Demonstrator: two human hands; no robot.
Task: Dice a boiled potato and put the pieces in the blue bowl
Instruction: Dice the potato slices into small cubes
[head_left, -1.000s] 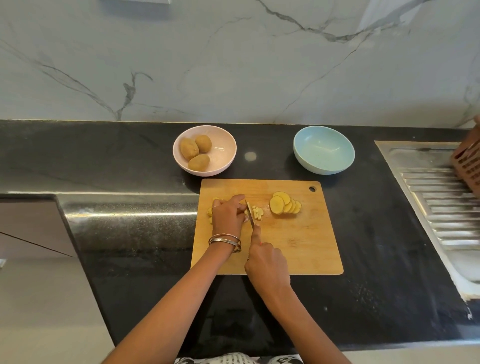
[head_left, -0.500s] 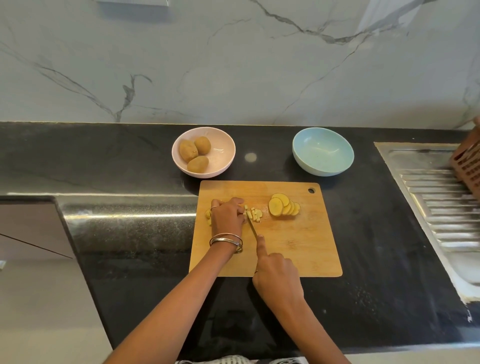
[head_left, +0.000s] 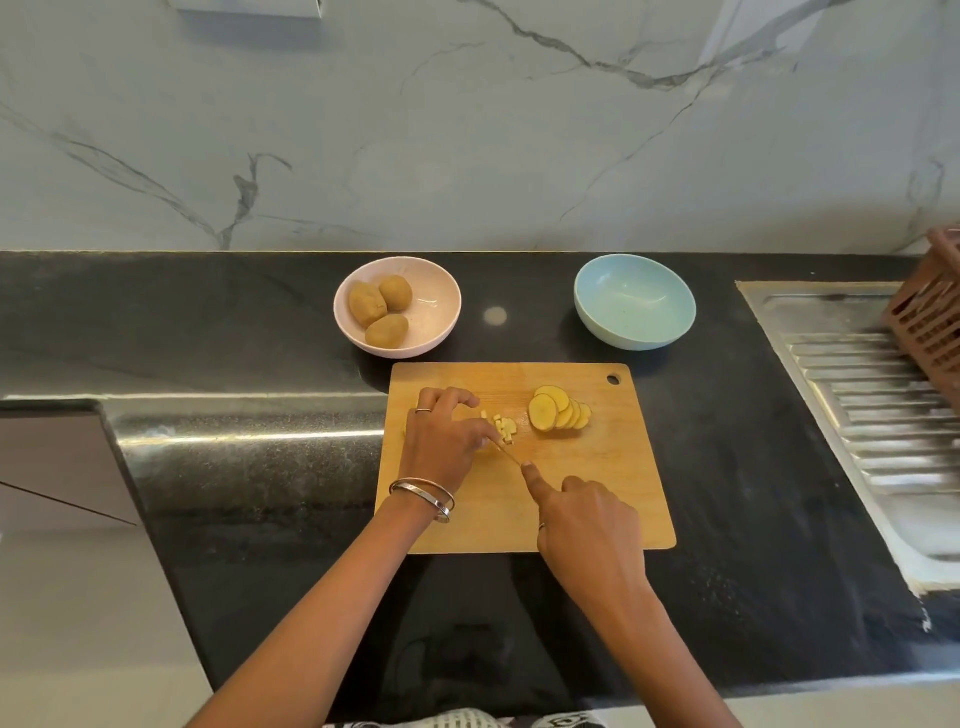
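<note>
On the cutting board (head_left: 597, 499), the left hand (head_left: 441, 441) curls its fingers over potato pieces (head_left: 505, 428), the right hand (head_left: 587, 525) grips a knife (head_left: 506, 453), slices (head_left: 558, 414) lie beside them, and behind the board sit the blue bowl (head_left: 635, 301) and a pink bowl (head_left: 436, 317) of potatoes (head_left: 379, 310).

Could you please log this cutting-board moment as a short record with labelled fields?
left hand: holds potato being cut
right hand: grips knife, forefinger along it
diced pieces: on cutting board
potato slices: fanned, right of dice
blue bowl: empty
pink bowl: three whole potatoes
</note>
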